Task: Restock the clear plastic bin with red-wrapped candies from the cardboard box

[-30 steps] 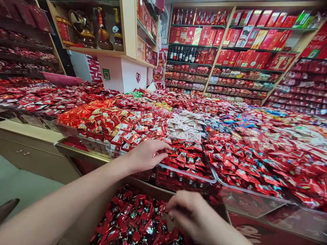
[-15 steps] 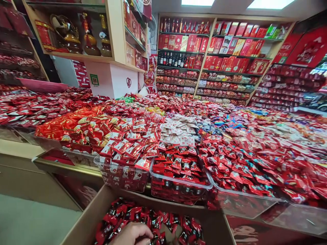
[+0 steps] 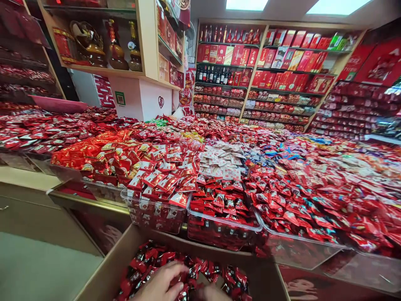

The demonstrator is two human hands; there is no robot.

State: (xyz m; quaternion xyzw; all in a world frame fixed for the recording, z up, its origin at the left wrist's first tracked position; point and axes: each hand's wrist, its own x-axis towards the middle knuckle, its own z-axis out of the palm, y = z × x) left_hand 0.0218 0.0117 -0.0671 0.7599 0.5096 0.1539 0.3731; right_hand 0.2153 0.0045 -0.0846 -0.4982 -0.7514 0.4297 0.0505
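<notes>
Near box (image 3: 108, 267), among red-wrapped sweets (image 3: 146, 260): my left hand (image 3: 163, 283), half-curled; right hand (image 3: 213, 294), openness unclear; I cannot tell what either holds.

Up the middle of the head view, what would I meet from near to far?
Open brown cardboard box of red-and-black packets, clear plastic bin, heap of small white packets, tall wooden shelving.

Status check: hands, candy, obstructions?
Left hand over wrapped candy in cardboard box. Right hand beside it, blurred, partly out of frame; grips unclear. Nothing visibly blocking the box opening.
</notes>
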